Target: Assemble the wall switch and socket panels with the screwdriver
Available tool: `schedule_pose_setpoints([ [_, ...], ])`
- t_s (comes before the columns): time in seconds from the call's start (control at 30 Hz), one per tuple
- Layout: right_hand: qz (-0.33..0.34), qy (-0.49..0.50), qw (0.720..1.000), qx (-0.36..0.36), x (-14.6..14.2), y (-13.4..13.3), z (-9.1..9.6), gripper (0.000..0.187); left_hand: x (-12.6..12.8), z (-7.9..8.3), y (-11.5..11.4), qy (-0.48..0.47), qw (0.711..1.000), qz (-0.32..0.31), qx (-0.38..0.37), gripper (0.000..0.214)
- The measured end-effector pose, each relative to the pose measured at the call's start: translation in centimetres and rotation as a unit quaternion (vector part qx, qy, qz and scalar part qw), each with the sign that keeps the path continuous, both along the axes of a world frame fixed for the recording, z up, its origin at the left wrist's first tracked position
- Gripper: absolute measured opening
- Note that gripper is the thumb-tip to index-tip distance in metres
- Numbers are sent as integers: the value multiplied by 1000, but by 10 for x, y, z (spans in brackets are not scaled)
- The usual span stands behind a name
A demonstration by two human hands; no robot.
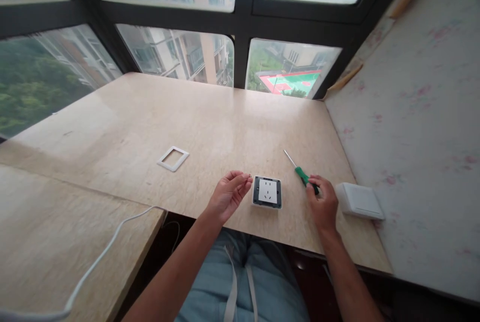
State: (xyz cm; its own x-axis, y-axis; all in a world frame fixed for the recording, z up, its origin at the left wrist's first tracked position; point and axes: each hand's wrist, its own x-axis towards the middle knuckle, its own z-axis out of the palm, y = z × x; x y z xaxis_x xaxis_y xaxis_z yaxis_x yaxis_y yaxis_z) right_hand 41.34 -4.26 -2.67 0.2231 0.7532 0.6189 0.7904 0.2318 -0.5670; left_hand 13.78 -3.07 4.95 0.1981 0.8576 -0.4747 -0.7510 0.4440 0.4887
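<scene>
My left hand point(231, 193) is closed in a pinch, with what looks like a small screw point(250, 175) at the fingertips. Just right of it, a wall socket point(267, 192) lies face up on the ledge, its white face set in a dark frame over a white box. My right hand point(323, 199) is wrapped round the green handle of a screwdriver point(301, 174), whose metal shaft points away from me and to the left, apart from the socket. Farther left lies a white square cover frame point(173, 158), flat and separate from the socket.
A white box-shaped piece point(360, 201) sits beside my right hand, near the papered wall point(420, 127). A white cable point(112, 242) runs over the left part of the ledge point(123, 112). Windows with dark frames point(243, 27) border the far side.
</scene>
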Motion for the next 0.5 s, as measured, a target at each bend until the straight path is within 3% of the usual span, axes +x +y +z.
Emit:
schedule_pose_setpoints([
  [0.17,-1,-8,1000,12,-1,-1,1,10,20,7,0,11,998,-46,39,27],
  [0.5,61,-99,993,32,-17,-11,6,18,29,1,14,-60,992,-91,59,36],
])
